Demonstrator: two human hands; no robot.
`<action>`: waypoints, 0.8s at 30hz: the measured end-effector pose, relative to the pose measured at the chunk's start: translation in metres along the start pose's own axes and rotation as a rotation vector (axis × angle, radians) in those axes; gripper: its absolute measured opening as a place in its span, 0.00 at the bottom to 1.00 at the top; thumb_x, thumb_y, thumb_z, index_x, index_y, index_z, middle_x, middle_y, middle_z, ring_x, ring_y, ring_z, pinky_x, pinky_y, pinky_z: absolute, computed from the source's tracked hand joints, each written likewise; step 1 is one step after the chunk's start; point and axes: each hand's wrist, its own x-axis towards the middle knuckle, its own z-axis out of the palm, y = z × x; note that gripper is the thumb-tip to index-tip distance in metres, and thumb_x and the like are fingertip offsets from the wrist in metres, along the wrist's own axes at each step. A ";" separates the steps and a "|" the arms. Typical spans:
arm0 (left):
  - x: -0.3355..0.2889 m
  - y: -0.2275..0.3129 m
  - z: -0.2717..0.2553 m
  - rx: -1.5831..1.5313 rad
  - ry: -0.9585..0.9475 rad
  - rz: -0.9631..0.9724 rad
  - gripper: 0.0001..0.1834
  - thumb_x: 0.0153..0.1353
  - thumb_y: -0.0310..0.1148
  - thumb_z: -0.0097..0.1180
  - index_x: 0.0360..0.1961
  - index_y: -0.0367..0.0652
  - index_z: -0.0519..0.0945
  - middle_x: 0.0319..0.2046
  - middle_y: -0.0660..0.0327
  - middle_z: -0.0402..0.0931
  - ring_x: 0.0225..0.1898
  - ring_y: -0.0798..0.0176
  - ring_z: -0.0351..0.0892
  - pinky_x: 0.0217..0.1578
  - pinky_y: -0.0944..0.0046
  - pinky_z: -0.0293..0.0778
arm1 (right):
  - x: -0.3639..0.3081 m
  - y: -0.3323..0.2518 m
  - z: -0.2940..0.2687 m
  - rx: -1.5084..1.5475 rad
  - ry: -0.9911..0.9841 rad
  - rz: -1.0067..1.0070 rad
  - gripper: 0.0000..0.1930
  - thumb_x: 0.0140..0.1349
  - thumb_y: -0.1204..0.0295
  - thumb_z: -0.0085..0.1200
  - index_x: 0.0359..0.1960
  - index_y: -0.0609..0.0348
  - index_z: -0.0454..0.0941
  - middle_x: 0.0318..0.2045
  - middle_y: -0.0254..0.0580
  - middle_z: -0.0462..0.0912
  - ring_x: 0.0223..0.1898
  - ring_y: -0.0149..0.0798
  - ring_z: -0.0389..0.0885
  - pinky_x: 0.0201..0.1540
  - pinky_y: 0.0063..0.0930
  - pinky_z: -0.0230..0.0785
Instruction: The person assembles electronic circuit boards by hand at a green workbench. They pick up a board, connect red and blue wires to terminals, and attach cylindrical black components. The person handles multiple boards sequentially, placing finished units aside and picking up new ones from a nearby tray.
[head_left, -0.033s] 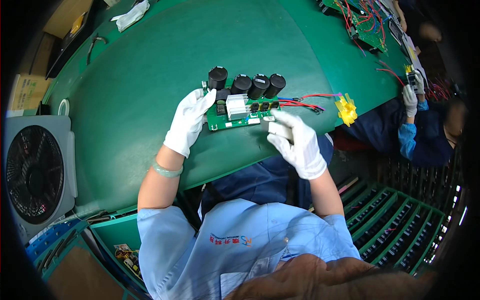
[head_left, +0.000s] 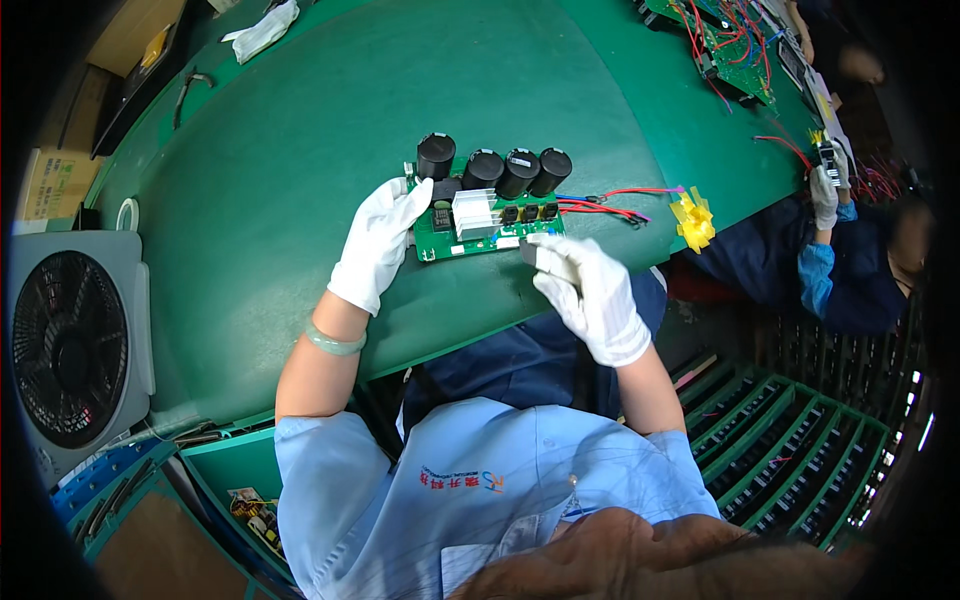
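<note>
A green circuit board (head_left: 440, 248) sits on the green mat, with tall black capacitors (head_left: 519, 174) along its far edge and a silver heat sink (head_left: 474, 214) at its middle. My left hand (head_left: 375, 240), in a white glove, is closed on the board's left edge, thumb and fingertips beside the leftmost capacitor. By the near right corner of the board, my gloved right hand (head_left: 592, 290) is closed, pinching a small dark piece (head_left: 529, 253) at its fingertips; its kind is unclear. Red and blue wires (head_left: 610, 206) run from the board's right side.
A yellow bundle (head_left: 693, 219) lies at the table's right edge. Boards with red wires (head_left: 735, 50) are at the far right, where a co-worker's gloved hands (head_left: 824, 195) handle a part. A fan (head_left: 75, 345) stands left, a green slotted rack (head_left: 790, 455) lower right.
My right hand has shifted slightly, and the dark piece at its fingertips now shows more plainly beside the board. My left hand and the board stay put. The co-worker's hands have moved slightly.
</note>
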 end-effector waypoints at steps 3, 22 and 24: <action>0.002 -0.005 -0.003 0.064 0.054 0.024 0.13 0.68 0.41 0.59 0.38 0.43 0.75 0.30 0.73 0.66 0.30 0.80 0.61 0.29 0.72 0.61 | -0.012 -0.008 0.013 -0.189 0.038 -0.126 0.17 0.56 0.67 0.66 0.47 0.55 0.82 0.24 0.40 0.76 0.22 0.41 0.76 0.24 0.33 0.68; -0.007 -0.013 0.001 0.137 0.014 0.139 0.06 0.71 0.26 0.49 0.45 0.35 0.70 0.41 0.65 0.70 0.45 0.74 0.70 0.49 0.73 0.69 | -0.026 -0.026 0.047 0.022 0.090 0.161 0.20 0.60 0.74 0.61 0.56 0.58 0.79 0.29 0.44 0.85 0.23 0.43 0.80 0.27 0.34 0.73; -0.006 -0.011 0.001 0.181 0.020 0.103 0.05 0.71 0.26 0.49 0.44 0.35 0.70 0.41 0.64 0.70 0.46 0.75 0.69 0.49 0.73 0.69 | -0.027 -0.029 0.048 0.094 0.082 0.200 0.20 0.61 0.74 0.61 0.57 0.59 0.78 0.29 0.45 0.84 0.23 0.42 0.80 0.27 0.34 0.73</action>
